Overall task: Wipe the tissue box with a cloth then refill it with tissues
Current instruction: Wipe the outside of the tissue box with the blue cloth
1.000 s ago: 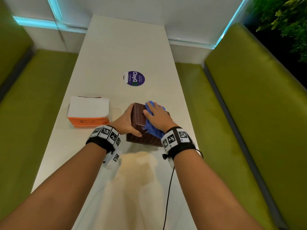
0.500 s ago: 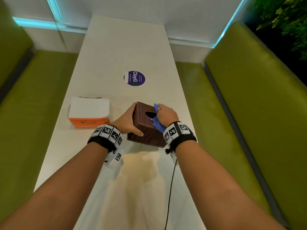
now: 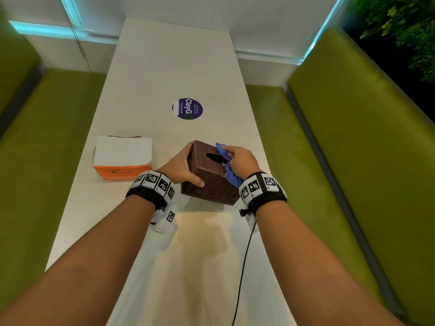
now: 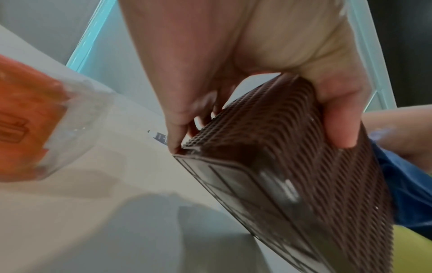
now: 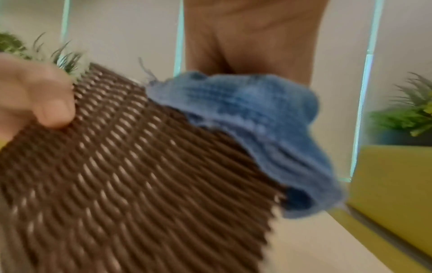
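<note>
A brown woven tissue box (image 3: pixel 209 175) is tilted above the white table (image 3: pixel 164 67), its oval slot facing up and its base (image 4: pixel 252 195) lifted off the tabletop. My left hand (image 3: pixel 181 168) grips its left side, thumb (image 4: pixel 339 125) on the near wall. My right hand (image 3: pixel 240 161) holds a bunched blue cloth (image 3: pixel 227 165) against the box's right side and top edge; the cloth (image 5: pixel 252 118) drapes over the weave (image 5: pixel 140 175). A pack of white tissues in orange wrap (image 3: pixel 123 158) lies to the left.
A round purple sticker (image 3: pixel 187 108) lies on the table beyond the box. Green padded benches (image 3: pixel 353 149) run along both sides. A black cable (image 3: pixel 242 267) hangs from my right wrist over the near table. Plants (image 3: pixel 404 27) stand at the far right.
The right hand with the cloth slid from the top of the box to its right side. The left hand tipped the box so its slot now shows.
</note>
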Available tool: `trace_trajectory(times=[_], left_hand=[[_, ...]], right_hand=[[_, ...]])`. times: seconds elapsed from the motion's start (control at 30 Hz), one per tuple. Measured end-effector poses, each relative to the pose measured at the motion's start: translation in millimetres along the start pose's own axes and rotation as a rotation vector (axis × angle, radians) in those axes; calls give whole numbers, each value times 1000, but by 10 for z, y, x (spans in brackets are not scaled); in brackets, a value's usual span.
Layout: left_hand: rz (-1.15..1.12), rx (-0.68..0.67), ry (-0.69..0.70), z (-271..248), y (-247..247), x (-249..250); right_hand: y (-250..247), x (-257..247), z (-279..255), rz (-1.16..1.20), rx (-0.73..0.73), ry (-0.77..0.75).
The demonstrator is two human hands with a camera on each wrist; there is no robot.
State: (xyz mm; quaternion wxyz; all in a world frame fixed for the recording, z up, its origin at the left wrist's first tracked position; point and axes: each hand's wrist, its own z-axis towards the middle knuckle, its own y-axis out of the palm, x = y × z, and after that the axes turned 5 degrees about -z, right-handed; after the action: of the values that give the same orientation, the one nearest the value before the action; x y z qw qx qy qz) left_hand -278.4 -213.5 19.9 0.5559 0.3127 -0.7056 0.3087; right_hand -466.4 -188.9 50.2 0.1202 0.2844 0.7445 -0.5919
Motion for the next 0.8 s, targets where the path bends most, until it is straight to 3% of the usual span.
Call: trace_trajectory(times=[0.2,0.3,0.4,0.57,0.73,0.8], left_hand=[[33,10,-29,-8,-1,-80],[32,17,-28,-12,-13,-78],[46,24,-35,18,-19,-65],[43,34,-45,1,12,-20],[26,16,-75,0,-9,-67],[23,22,-97,10,-22,-79]], right_hand=[[-148,166,-80,-269,-15,181],[-151,74,-286,-376,-29,172],[-110,-167,-475,-444,-35,61],[-22,-621,-503,-274,-132,-154],[-42,-342,-243,75,-69,-58],[-111,-171,-150,47,-47,-52]])
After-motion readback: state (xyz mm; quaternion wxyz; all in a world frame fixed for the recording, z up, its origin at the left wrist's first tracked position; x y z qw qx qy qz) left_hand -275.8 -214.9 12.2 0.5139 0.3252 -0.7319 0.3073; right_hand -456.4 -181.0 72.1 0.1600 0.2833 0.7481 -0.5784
